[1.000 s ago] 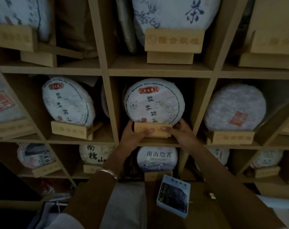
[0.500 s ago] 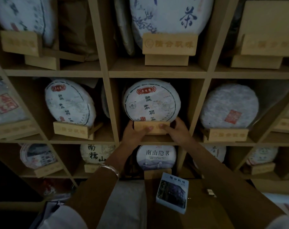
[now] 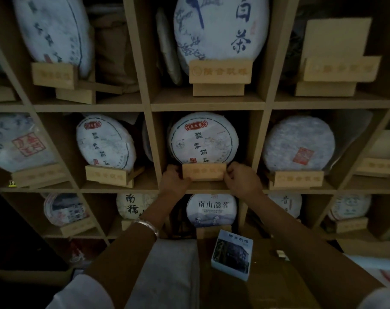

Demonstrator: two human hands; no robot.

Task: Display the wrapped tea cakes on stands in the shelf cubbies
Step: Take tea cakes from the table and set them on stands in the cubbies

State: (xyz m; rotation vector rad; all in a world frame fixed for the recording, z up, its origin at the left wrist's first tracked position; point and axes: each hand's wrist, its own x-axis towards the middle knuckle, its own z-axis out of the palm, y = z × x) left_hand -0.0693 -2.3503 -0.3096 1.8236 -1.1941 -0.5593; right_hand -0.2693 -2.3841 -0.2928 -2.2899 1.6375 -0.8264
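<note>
with the left hand (image 3: 175, 180) and right hand (image 3: 242, 179) each pinching an end of the wooden stand (image 3: 204, 172) under the wrapped tea cake (image 3: 203, 139) in the middle cubby, slide it squarely, cake kept upright.

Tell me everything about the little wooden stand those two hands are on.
The stand is a pale wooden block with faint characters across its front. It sits on the shelf in the middle cubby, holding a round paper-wrapped tea cake upright. The left hand grips its left end and the right hand its right end.
</note>
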